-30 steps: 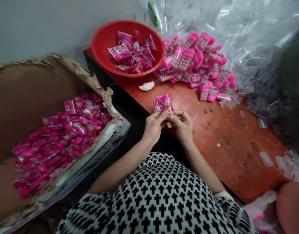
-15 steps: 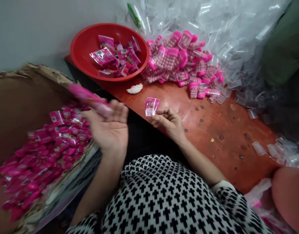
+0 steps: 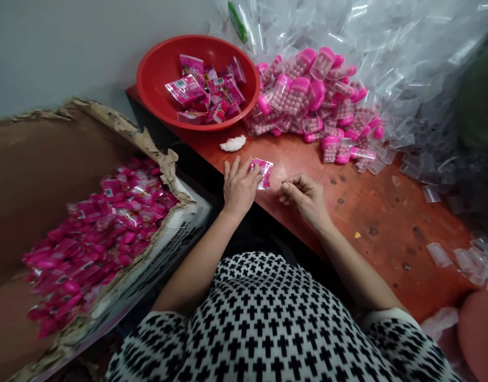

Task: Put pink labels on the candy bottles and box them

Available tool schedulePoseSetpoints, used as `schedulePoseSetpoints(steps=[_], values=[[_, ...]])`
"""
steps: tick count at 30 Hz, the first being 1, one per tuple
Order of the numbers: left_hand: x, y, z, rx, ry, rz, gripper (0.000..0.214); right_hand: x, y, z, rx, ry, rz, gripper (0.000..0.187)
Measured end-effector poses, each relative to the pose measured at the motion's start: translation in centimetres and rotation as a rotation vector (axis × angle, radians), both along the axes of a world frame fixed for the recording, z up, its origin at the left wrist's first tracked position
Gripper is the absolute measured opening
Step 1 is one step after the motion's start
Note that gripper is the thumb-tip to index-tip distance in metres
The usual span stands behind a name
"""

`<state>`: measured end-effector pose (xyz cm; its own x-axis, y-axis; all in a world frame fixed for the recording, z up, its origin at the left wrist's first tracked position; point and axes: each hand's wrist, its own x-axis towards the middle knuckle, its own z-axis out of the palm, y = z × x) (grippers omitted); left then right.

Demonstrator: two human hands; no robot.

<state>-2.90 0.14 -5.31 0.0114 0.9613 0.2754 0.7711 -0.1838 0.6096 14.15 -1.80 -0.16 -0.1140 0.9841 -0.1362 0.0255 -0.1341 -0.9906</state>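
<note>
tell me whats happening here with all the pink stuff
A person sits at a reddish table handling small pink packets. The left hand lies spread on one pink packet on the table, while the right hand is beside it, fingertips pinched together; whether it grips anything cannot be told. A red bowl holds more packets, next to a heap of pink-capped candy tubes and clear plastic pieces. A torn cardboard box on the left is full of pink packets.
</note>
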Motion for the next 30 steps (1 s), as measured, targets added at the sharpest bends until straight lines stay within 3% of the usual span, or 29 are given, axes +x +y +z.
schedulePoseSetpoints(steps=[8, 16, 20, 22, 25, 27, 30], values=[[0.7, 0.4, -0.8, 0.107, -0.166, 0.019, 0.021, -1.0, 1.9, -0.2, 0.058, -0.029, 0.029, 0.037], [0.3, 0.3, -1.1, 0.158, -0.148, 0.021, 0.028, -0.6, 0.9, -0.2, 0.11, -0.094, 0.02, 0.031], [-1.9, 2.6, -0.1, 0.161, -0.128, 0.168, 0.041, 0.3, 0.7, -0.7, 0.124, -0.138, 0.004, 0.026], [-3.0, 4.4, 0.3, 0.095, -0.088, 0.27, 0.038, 0.4, 0.8, -0.9, 0.113, -0.132, 0.0, 0.026], [-4.0, 6.6, 0.3, 0.019, -0.048, 0.315, 0.033, 0.3, 0.8, -1.0, 0.086, -0.11, -0.002, 0.028], [-4.1, 6.9, 0.3, 0.006, -0.061, 0.316, 0.033, 0.2, 0.7, -0.9, 0.074, -0.105, 0.003, 0.03], [-3.5, 5.4, 1.0, 0.042, -0.105, 0.283, 0.038, 0.2, 0.8, -1.0, 0.068, -0.117, 0.003, 0.031]])
